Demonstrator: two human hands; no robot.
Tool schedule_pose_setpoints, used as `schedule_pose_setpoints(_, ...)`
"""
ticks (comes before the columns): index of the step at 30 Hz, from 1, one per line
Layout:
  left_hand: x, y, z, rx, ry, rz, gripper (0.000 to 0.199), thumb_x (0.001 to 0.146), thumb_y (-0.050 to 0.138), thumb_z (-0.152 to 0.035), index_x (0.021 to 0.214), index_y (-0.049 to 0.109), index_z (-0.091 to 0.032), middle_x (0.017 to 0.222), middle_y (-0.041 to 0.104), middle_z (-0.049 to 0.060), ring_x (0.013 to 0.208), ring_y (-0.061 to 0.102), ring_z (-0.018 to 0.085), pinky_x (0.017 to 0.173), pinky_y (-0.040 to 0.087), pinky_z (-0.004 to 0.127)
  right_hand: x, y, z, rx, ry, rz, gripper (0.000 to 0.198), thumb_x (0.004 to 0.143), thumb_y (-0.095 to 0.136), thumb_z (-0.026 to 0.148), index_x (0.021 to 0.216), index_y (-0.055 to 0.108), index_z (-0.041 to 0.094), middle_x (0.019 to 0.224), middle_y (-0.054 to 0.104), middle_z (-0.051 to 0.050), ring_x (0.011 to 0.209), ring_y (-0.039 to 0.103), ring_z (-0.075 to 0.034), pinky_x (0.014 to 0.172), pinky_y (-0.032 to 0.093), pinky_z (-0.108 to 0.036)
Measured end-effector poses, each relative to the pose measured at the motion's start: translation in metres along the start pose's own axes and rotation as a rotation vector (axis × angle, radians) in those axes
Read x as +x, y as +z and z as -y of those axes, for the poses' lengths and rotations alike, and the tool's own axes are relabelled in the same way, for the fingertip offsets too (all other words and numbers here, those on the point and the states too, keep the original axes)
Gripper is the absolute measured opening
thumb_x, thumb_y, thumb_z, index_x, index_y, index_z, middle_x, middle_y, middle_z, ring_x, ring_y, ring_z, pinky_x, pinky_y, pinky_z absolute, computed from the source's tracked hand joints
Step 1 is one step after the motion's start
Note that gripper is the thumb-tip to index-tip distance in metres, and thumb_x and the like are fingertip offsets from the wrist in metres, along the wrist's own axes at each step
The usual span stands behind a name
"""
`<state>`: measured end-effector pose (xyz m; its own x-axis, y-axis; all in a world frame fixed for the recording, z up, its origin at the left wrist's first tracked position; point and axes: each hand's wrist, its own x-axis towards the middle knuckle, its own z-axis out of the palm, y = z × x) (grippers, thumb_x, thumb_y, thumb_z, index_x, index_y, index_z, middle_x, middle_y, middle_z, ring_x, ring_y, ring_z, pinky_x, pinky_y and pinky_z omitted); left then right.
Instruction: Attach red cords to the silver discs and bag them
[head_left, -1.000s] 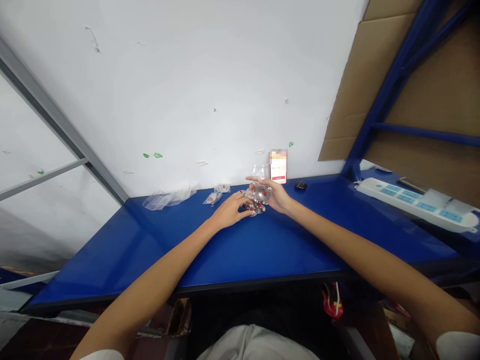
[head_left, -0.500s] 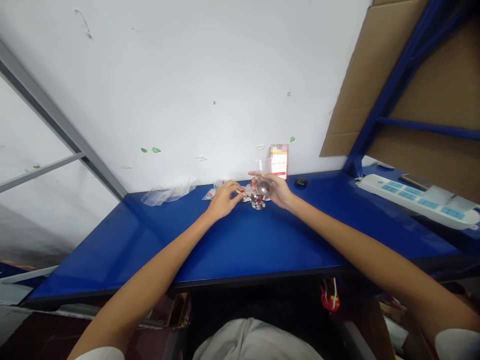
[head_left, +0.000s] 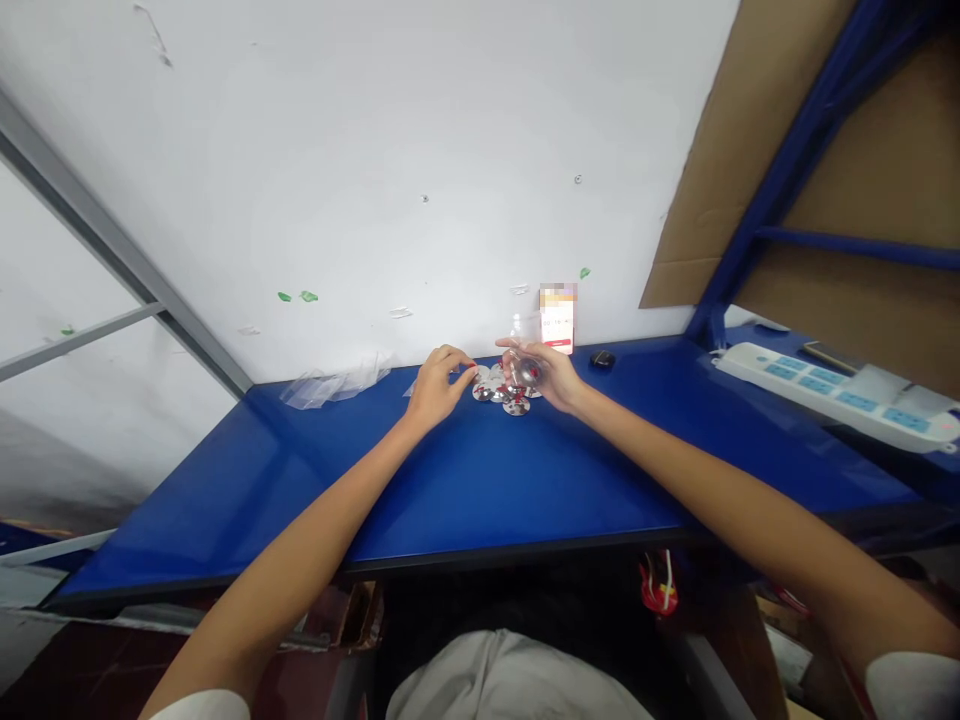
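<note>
My right hand grips a small clear plastic bag, which sticks up above the fingers. A round shiny disc with a red mark shows at the palm, seemingly inside the bag. My left hand has thumb and index finger pinched together at the left edge of a pile of shiny round discs with red markings. What the pinch holds, if anything, is too small to make out. Part of a clear packet shows behind the left hand.
Flat clear bags lie at the back left of the blue table. A lit phone leans on the wall, beside a small black object. At the right lies a white power strip.
My left hand has moved slightly left, its fingertips drawing away from the middle of the pile, and more discs show. The right hand keeps its hold, with the bag tilted a little differently.
</note>
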<state>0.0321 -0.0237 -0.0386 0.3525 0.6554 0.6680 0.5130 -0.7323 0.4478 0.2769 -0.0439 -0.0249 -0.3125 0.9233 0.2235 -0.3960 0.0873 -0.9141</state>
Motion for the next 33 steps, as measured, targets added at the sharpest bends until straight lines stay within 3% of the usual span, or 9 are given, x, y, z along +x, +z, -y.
schedule_pose_setpoints(5, 0.003, 0.001, 0.008, -0.337, -0.254, 0.009, 0.027, 0.109, 0.054, -0.049, 0.107, 0.054, -0.022, 0.11, 0.074, 0.008, 0.088, 0.072, 0.017, 0.07, 0.059, 0.03, -0.001, 0.003, -0.003, 0.008, 0.051, 0.063, 0.039, 0.083, 0.077, 0.04, 0.115, 0.072, 0.019, 0.092, 0.071, -0.005, 0.074, 0.065, -0.021, 0.067, 0.055, -0.035)
schedule_pose_setpoints(8, 0.007, -0.002, 0.005, -0.512, -0.326, -0.002, 0.037, 0.104, 0.061, -0.057, 0.102, 0.049, -0.022, 0.102, 0.073, 0.007, 0.082, 0.071, 0.016, 0.065, 0.058, 0.027, -0.002, 0.004, -0.005, 0.003, 0.092, 0.134, 0.04, 0.084, 0.077, 0.041, 0.117, 0.071, 0.019, 0.088, 0.071, -0.004, 0.069, 0.063, -0.02, 0.062, 0.053, -0.034)
schedule_pose_setpoints(11, 0.011, -0.013, -0.012, -0.554, -0.285, -0.038, 0.038, 0.097, 0.073, -0.055, 0.099, 0.057, -0.021, 0.097, 0.073, 0.005, 0.076, 0.069, 0.014, 0.071, 0.058, 0.029, -0.005, 0.005, -0.005, -0.032, 0.165, 0.252, 0.041, 0.087, 0.074, 0.045, 0.118, 0.071, 0.018, 0.084, 0.07, -0.004, 0.066, 0.063, -0.019, 0.059, 0.05, -0.032)
schedule_pose_setpoints(15, 0.014, -0.026, -0.038, -0.523, -0.181, -0.079, 0.032, 0.092, 0.081, -0.049, 0.101, 0.07, -0.02, 0.102, 0.076, 0.007, 0.093, 0.073, 0.02, 0.085, 0.059, 0.033, -0.007, 0.008, -0.004, -0.106, 0.24, 0.445, 0.04, 0.09, 0.072, 0.045, 0.117, 0.074, 0.016, 0.086, 0.071, -0.006, 0.068, 0.063, -0.018, 0.061, 0.052, -0.032)
schedule_pose_setpoints(23, 0.006, -0.028, -0.061, -0.402, -0.079, 0.105, 0.023, 0.094, 0.078, -0.042, 0.102, 0.074, -0.02, 0.099, 0.079, 0.007, 0.094, 0.075, 0.023, 0.09, 0.055, 0.038, -0.01, 0.011, -0.003, -0.166, 0.221, 0.638, 0.037, 0.093, 0.075, 0.042, 0.12, 0.071, 0.016, 0.088, 0.068, -0.004, 0.074, 0.064, -0.018, 0.06, 0.052, -0.029)
schedule_pose_setpoints(28, 0.004, -0.035, -0.076, -0.224, 0.015, 0.305, 0.013, 0.099, 0.07, -0.034, 0.103, 0.079, -0.027, 0.094, 0.079, 0.004, 0.099, 0.069, 0.027, 0.103, 0.049, 0.05, -0.013, 0.009, -0.001, -0.232, 0.156, 0.693, 0.046, 0.094, 0.078, 0.036, 0.135, 0.062, 0.022, 0.087, 0.065, 0.0, 0.074, 0.062, -0.016, 0.066, 0.055, -0.029)
schedule_pose_setpoints(33, 0.0, -0.034, -0.077, 0.008, 0.126, 0.383, 0.024, 0.108, 0.056, -0.031, 0.114, 0.079, -0.029, 0.092, 0.075, 0.004, 0.098, 0.061, 0.026, 0.103, 0.041, 0.049, -0.012, 0.005, -0.005, -0.339, 0.138, 0.69, 0.023, 0.094, 0.078, 0.036, 0.105, 0.067, 0.019, 0.083, 0.063, 0.0, 0.072, 0.061, -0.015, 0.07, 0.054, -0.031)
